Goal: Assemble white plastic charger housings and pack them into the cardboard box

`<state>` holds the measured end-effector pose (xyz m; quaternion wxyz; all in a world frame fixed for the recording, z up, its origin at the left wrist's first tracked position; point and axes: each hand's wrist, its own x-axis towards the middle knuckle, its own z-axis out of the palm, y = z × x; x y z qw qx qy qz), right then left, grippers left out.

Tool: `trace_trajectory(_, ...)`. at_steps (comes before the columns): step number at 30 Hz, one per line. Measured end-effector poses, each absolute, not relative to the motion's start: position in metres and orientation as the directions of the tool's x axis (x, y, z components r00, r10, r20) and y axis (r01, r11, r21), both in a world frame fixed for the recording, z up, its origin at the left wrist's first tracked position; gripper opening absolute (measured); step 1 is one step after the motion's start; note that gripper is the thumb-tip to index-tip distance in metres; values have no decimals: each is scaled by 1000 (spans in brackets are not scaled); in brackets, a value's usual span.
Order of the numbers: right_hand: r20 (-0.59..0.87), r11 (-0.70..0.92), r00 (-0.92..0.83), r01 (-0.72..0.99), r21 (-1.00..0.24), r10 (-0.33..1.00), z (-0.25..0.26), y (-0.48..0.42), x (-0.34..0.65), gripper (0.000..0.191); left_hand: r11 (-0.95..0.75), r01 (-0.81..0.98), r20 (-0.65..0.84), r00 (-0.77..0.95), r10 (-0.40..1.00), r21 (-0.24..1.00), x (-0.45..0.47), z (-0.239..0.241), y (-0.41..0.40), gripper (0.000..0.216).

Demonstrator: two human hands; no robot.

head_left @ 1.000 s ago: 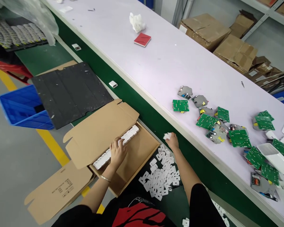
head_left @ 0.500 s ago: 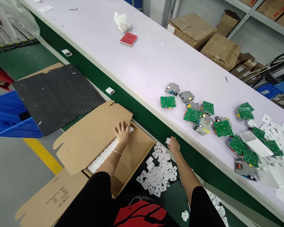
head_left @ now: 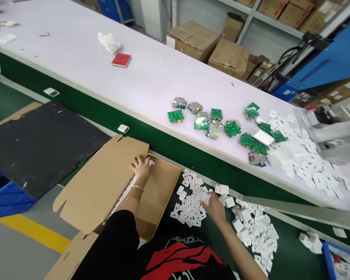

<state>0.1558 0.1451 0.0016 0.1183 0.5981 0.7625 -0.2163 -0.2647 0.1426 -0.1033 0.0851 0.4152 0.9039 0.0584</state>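
My left hand (head_left: 141,168) is at the far end of an open cardboard box (head_left: 160,194), its fingers bent around a small white plastic piece (head_left: 151,162). Along the box's left wall runs a row of white pieces (head_left: 125,194), partly hidden by my forearm. My right hand (head_left: 215,208) grips a white plastic case (head_left: 204,198) between thumb and fingers, above the right edge of a pile of flat white plates (head_left: 189,206). Just beyond that hand lie several white cases (head_left: 221,189) on the green surface.
Green circuit boards (head_left: 232,128) and loose white plates (head_left: 317,171) lie on the raised white table (head_left: 140,89). Another pile of white parts (head_left: 258,229) is at right, near a blue bin (head_left: 328,256). A black board (head_left: 43,144) lies left of the box.
The view has swung right. My right hand has come back from the green ledge to the plate pile, still holding a white piece. My left hand's spread fingers have curled in.
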Motion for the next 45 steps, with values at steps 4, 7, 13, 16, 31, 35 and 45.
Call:
trace_trajectory(4, -559, -32, -19, 996, -82, 829, -11, 68, 202, 38, 673, 700, -196, -644, 740, 241, -269, -93, 142, 54)
trace_trajectory(7, -593, -197, 134, 980, -42, 794, -27, 33, 221, 38, 631, 727, -193, -601, 775, 271, -267, -81, 134, 58)
trace_trajectory(13, -586, -365, 241, 926, -100, 774, -52, 11, 230, 46, 530, 758, -8, -570, 822, 381, -221, -54, 88, 59)
trace_trajectory(16, -539, -418, 267, 891, -178, 799, -52, 15, 230, 45, 399, 794, 80, -484, 871, 459, -168, -52, 53, 50)
trace_trajectory(31, -654, -532, -79, 511, -675, 753, -15, -26, 241, 52, -164, 407, -128, 601, 789, 899, 72, -22, -28, 57)
trace_trajectory(35, -628, -526, -182, 401, -750, 757, -21, -37, 283, 45, -20, 319, -161, 532, 831, 948, 76, -29, -24, 30)
trace_trajectory(45, -561, -500, -128, 325, -803, 818, -95, -36, 300, 61, 251, 359, -391, 398, 830, 899, 115, -91, -22, 17)
